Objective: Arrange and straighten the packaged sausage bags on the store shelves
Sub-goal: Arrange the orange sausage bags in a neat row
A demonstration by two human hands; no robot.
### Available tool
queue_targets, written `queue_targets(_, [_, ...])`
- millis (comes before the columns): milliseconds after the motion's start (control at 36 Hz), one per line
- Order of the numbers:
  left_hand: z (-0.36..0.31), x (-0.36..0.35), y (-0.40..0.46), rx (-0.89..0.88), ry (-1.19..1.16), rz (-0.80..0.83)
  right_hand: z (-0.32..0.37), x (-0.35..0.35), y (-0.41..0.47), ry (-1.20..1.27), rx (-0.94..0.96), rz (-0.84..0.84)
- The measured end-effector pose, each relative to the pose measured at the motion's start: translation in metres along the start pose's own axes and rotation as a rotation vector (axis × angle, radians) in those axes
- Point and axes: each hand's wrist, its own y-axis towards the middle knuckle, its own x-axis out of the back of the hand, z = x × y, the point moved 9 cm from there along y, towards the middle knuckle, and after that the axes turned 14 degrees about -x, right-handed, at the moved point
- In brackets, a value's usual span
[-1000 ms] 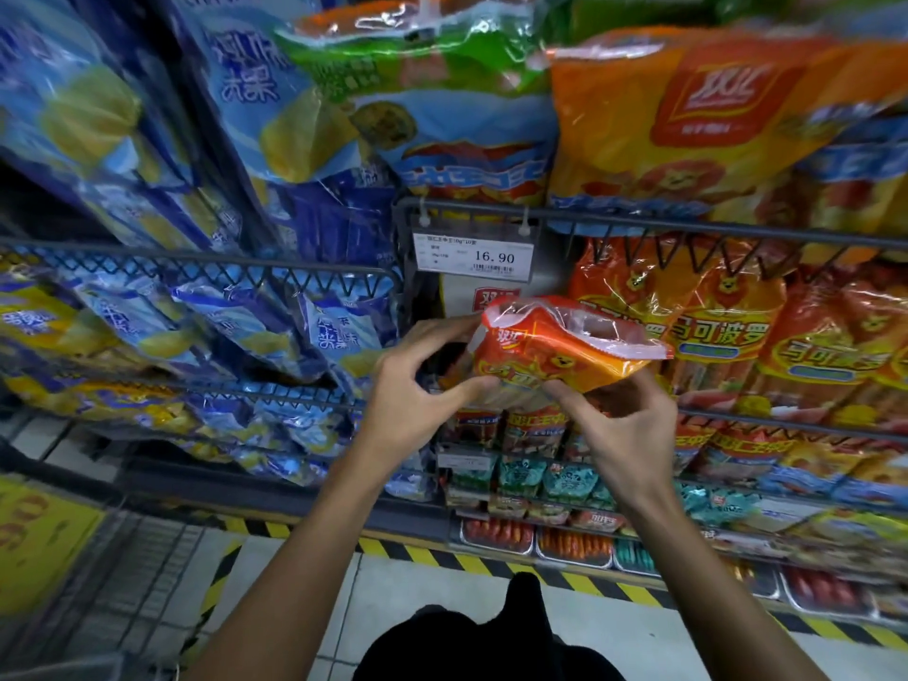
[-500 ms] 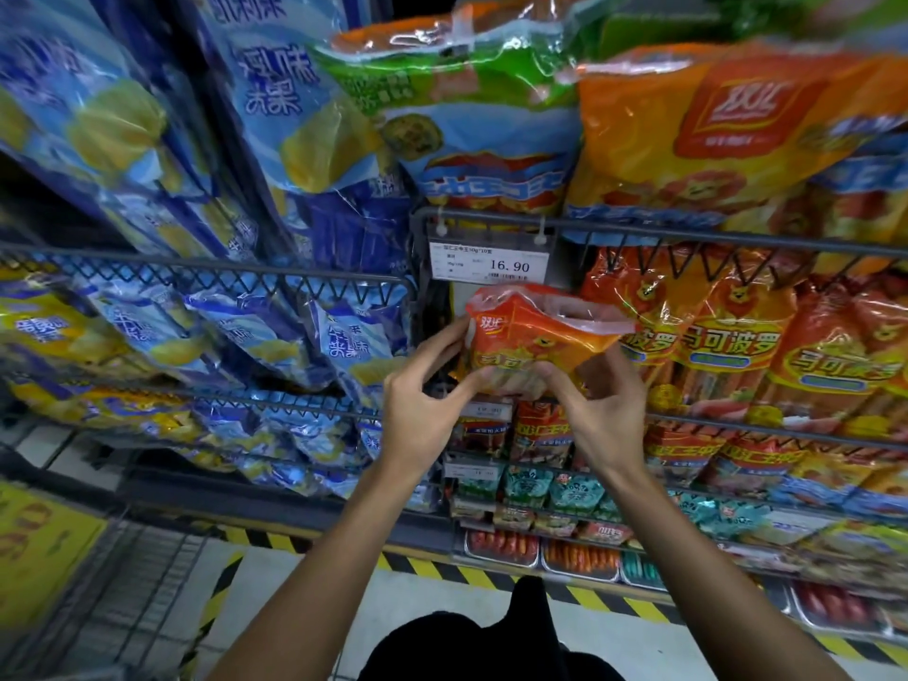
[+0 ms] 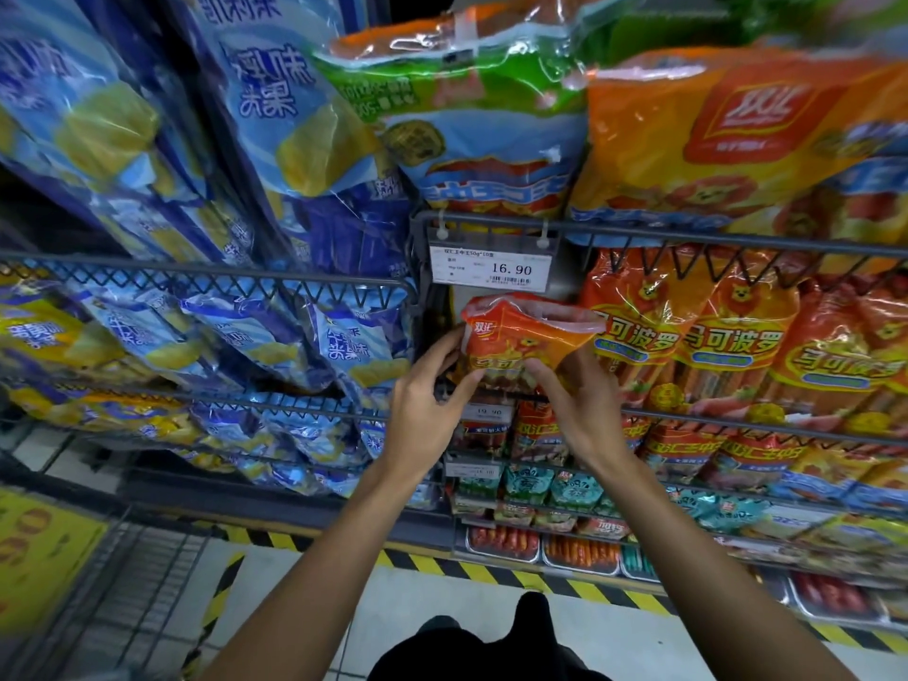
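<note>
An orange sausage bag (image 3: 523,336) with a red logo and a clear top flap sits at the left end of the wire shelf (image 3: 688,235), just under the 16.90 price tag (image 3: 489,268). My left hand (image 3: 425,407) pinches its lower left corner and my right hand (image 3: 575,410) grips its lower right part from below. Right beside it stands a row of matching orange sausage bags (image 3: 737,346), upright behind the wire rail.
Blue and yellow snack bags (image 3: 206,336) fill the wire baskets to the left. Large orange and green bags (image 3: 727,140) hang above. Lower shelves hold smaller red and teal packs (image 3: 555,489). Yellow-black hazard tape (image 3: 496,572) edges the floor; a wire cart (image 3: 123,572) stands at lower left.
Both hands have carried the orange bag up and forward, from in front of the shelf into the gap at the row's left end. The view has moved closer to the shelf.
</note>
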Motion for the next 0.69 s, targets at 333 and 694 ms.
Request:
queue_targets(333, [-0.003,-0.01,0.025,0.038,0.167,-0.041,0.011,-0.014,0.022,-0.084,-0.146,-0.08])
queue_targets(694, [0.005,-0.004,0.042,-0.009,0.423,0.08,0.005,-0.012,0.012,-0.404,-0.082,-0.15])
